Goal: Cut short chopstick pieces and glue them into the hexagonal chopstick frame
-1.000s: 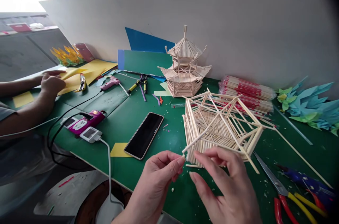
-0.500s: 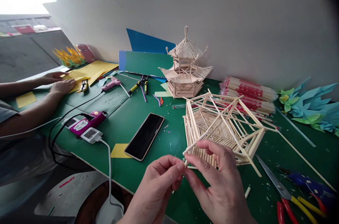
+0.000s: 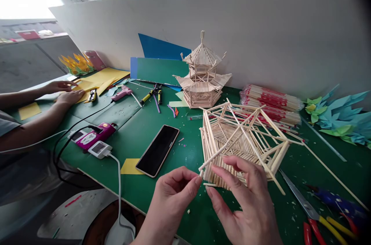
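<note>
A wooden stick frame (image 3: 216, 153), built of round sticks with a slatted floor, sits on the table in front of me. My left hand (image 3: 175, 198) pinches a short wooden stick piece (image 3: 201, 174) between thumb and forefinger at the frame's near left corner, just under the end of a long slanting stick. Close by on the right, my right hand (image 3: 246, 198) has its thumb and fingers apart with nothing between them. Its fingers partly cover the near side of the frame. Behind stands a finished-looking stick pagoda (image 3: 202, 86) with two tiers of roof.
A phone (image 3: 158, 151) lies left of the frame, near a purple power strip (image 3: 95, 136) with cables. Scissors (image 3: 304, 202) and blue-handled pliers (image 3: 336, 202) are at right. Packaged sticks (image 3: 272, 98) lie behind. Another person's hands (image 3: 65, 92) rest on yellow paper at left.
My right thumb and fingers have come off the short stick piece and spread apart, moving slightly right. My left hand stays pinched at the corner.
</note>
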The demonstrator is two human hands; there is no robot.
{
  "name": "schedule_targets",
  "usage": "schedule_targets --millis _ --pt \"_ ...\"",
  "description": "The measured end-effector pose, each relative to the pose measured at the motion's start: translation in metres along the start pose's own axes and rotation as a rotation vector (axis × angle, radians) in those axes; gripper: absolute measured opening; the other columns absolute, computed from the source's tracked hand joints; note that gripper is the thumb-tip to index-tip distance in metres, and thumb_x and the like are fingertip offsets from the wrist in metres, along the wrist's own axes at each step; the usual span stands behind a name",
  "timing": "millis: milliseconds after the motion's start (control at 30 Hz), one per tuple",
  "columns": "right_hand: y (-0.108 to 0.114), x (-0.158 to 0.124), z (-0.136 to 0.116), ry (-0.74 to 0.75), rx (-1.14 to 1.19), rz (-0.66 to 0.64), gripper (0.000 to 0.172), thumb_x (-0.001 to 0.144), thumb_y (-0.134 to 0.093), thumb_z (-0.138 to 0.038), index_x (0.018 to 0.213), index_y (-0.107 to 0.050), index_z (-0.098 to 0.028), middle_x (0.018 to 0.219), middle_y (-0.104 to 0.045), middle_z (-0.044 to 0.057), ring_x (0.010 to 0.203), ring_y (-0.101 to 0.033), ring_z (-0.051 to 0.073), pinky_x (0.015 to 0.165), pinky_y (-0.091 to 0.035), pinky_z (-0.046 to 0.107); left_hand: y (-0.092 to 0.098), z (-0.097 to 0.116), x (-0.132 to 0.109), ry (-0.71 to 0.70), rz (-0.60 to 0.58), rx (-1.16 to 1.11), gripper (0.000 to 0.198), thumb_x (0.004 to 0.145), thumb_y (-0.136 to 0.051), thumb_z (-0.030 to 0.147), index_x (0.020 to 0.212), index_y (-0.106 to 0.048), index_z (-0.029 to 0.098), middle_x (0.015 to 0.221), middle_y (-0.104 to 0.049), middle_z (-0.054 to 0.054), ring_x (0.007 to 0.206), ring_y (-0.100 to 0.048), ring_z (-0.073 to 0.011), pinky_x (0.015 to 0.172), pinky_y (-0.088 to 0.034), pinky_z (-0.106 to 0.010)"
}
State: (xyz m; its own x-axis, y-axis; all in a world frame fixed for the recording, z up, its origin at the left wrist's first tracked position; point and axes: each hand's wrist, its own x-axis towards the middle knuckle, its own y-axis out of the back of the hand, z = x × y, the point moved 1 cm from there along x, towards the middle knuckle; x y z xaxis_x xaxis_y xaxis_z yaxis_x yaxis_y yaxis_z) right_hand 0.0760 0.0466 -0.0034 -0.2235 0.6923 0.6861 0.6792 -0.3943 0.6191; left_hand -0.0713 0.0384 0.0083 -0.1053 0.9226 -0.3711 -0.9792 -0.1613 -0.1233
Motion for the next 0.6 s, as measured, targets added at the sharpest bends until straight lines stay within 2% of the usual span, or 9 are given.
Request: schedule_targets --millis 233,600 --pt "-0.003 -0.006 0.002 -0.038 0.055 -0.026 0.028 0.076 -0.060 -0.021 0.104 -0.058 -0.019 0.110 -0.046 0.009 0.098 -0.046 0.024 0.078 -0.041 0.040 0.001 0.003 0.005 -0.049 -0.032 0.139 0.025 0.066 -0.070 0.035 0.054 -0.061 0.015 0.052 -0.048 0.002 0.054 -0.036 -0.0109 0.050 -0.029 -0.021" --pt "-0.004 -0.007 0.001 -0.077 0.094 -0.061 0.028 0.078 -0.059 -0.021 0.105 -0.057 -0.019 0.109 -0.046 0.009 0.100 -0.046 0.024 0.078 -0.043 0.041 0.006 0.010 0.015 0.056 -0.160 0.160 0.026 0.066 -0.070 0.037 0.057 -0.061 0.014 0.053 -0.046 0.004 0.054 -0.032 -0.0104 0.051 -0.026 -0.022"
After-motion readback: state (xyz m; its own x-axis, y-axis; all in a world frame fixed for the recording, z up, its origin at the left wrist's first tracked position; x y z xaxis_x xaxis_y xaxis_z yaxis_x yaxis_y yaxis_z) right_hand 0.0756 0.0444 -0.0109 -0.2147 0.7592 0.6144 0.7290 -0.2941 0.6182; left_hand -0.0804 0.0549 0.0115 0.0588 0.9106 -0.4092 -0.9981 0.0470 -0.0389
